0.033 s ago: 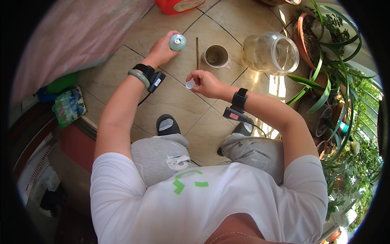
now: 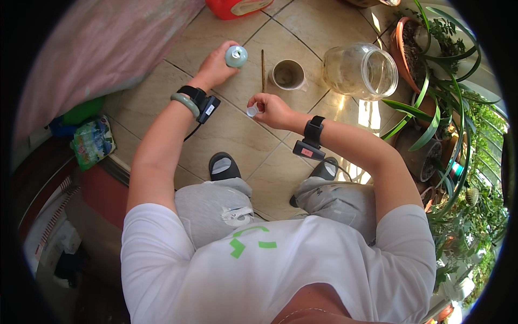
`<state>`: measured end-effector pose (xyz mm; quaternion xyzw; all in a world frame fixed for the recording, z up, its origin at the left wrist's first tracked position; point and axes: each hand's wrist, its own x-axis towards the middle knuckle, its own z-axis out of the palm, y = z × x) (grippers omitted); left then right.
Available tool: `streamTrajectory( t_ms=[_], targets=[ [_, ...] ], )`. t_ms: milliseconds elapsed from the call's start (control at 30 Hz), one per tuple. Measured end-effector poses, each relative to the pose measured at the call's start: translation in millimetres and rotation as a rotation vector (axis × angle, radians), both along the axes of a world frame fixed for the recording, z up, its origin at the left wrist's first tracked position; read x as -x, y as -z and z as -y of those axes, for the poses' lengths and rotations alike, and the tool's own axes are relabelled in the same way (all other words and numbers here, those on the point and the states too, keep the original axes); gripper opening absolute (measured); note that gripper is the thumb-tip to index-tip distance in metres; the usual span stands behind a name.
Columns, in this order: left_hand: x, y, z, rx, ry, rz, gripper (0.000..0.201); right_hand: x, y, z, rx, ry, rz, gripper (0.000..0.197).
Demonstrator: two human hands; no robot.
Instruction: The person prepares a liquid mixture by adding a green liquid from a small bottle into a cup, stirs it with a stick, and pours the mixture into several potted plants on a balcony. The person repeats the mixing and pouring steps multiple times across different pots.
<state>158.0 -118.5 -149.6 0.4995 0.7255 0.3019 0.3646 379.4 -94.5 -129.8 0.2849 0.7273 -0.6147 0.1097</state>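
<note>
My left hand (image 2: 216, 66) is closed around a pale blue-green bottle (image 2: 236, 56). The bottle is seen from above, with its narrow mouth uncapped. Closer to me and to the right, my right hand (image 2: 274, 111) pinches a small translucent white cap (image 2: 252, 111) between thumb and fingers, its hollow side facing up. Between the hands and farther off, a thin brown stick (image 2: 263, 70) lies on the tiles. Beside it stands a pale mug (image 2: 288, 74) with a dark interior; I cannot make out what is in it.
A large clear glass jar (image 2: 345, 70) is at the right, next to potted plants (image 2: 431, 108). A red container (image 2: 232, 8) is at the far edge. Pink cloth (image 2: 102, 54) hangs at the left, above a colourful packet (image 2: 94, 141). My slippered feet rest on the tiled floor (image 2: 216, 127).
My right wrist has shifted very slightly to the left. Bottle and cap remain held in the same places.
</note>
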Motion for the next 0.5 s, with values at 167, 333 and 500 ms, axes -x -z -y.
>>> streamTrajectory(
  t_ms=[167,333,500],
  targets=[
    [-2,2,3,-0.012,0.015,-0.011,0.059,9,39,6,-0.298,-0.039,-0.069,0.029],
    [-4,5,6,-0.057,-0.026,0.027,0.058,12,46,1,-0.509,-0.147,0.026,0.024],
    [-3,12,8,-0.08,-0.016,-0.067,0.071,-7,35,2,-0.58,-0.279,0.075,0.013]
  ],
)
